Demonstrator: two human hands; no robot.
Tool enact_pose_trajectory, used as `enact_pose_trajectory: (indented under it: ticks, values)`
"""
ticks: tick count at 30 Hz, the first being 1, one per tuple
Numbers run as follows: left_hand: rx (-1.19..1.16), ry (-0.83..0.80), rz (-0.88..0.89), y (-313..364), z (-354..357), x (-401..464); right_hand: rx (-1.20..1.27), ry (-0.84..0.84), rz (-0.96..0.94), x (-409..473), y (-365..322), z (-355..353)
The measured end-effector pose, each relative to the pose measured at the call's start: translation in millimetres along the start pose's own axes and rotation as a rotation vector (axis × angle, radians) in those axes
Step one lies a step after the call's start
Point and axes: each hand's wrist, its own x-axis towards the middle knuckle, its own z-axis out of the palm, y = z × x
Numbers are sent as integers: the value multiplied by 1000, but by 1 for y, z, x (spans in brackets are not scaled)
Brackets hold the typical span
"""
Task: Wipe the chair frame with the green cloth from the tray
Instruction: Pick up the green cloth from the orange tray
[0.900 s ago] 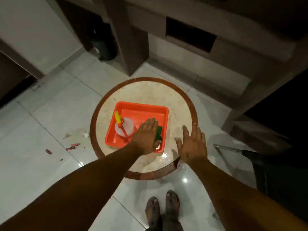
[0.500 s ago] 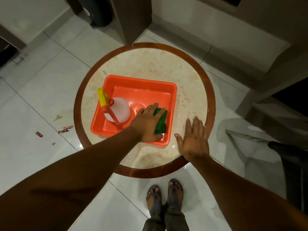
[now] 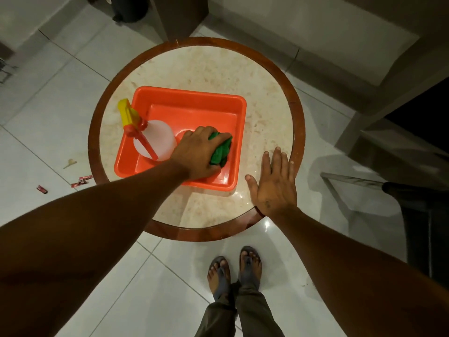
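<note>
While scraps of red wrapper [image 3: 82,180] are lying on the white tiled floor [image 3: 48,122] at the far left, a round table [image 3: 267,98] with a pale stone top and a brown wooden rim is standing in the middle of the view. An orange tray [image 3: 192,99] is sitting on the near half of it. In the tray's left part a translucent spray bottle [image 3: 159,137] with a yellow and red trigger head is standing upright. Just to its right, the left hand [image 3: 196,154] is reaching into the tray with its fingers curling down over the green cloth [image 3: 222,149], which is bunching up under them in the tray's near right corner; the cloth is still touching the tray. Further right, the right hand [image 3: 275,184] is lying flat, fingers spread wide and holding nothing, on the table top just beside the tray's right wall. At the far right, the chair frame [image 3: 352,180], a pale metal bar joining a dark seat, is standing on the floor well apart from both hands. Below, the person's sandalled feet [image 3: 233,271] are resting on the tiles.
</note>
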Motion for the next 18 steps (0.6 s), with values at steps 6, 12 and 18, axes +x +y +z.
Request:
enact_pose_trajectory:
  ticks: [6,12,18]
  values:
    - [-70,153,-98,13,-44,-23,21,-15,22,-29,11,-26]
    - [-253,322,-132,91,-64,-62,127,-18,58,-94,54,-43]
    - [-523,371,-174,232,-15,-119,139,-68,109,-189,159,-35]
